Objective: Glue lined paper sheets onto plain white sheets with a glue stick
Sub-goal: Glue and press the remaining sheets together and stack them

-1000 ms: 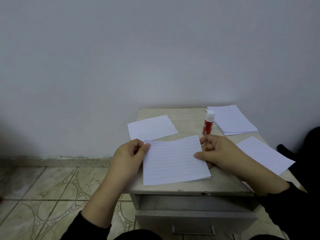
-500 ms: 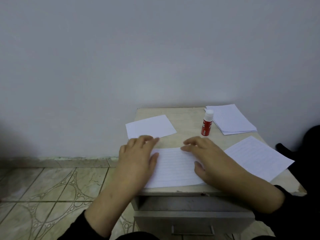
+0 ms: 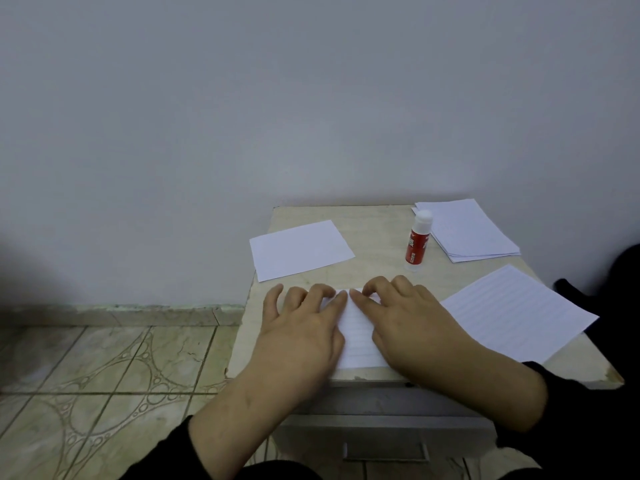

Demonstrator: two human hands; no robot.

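Observation:
A lined paper sheet [image 3: 358, 336] lies flat at the front of the small table [image 3: 374, 244]. My left hand [image 3: 301, 327] and my right hand [image 3: 405, 320] press down on it side by side, fingers spread, their fingertips nearly meeting at its far edge. Only a narrow strip of the sheet shows between them. A red glue stick with a white cap [image 3: 417, 242] stands upright behind my right hand. A plain white sheet [image 3: 299, 249] lies at the back left. Another lined sheet [image 3: 519, 311] lies at the right.
A stack of paper sheets [image 3: 467, 233] sits at the table's back right corner against the white wall. A drawer with a handle [image 3: 384, 452] is below the tabletop. Tiled floor [image 3: 104, 375] lies to the left of the table.
A second ago both hands held the lined sheet by its side edges, lifted. They laid it flat, and their fingers have now slid together toward the middle of it.

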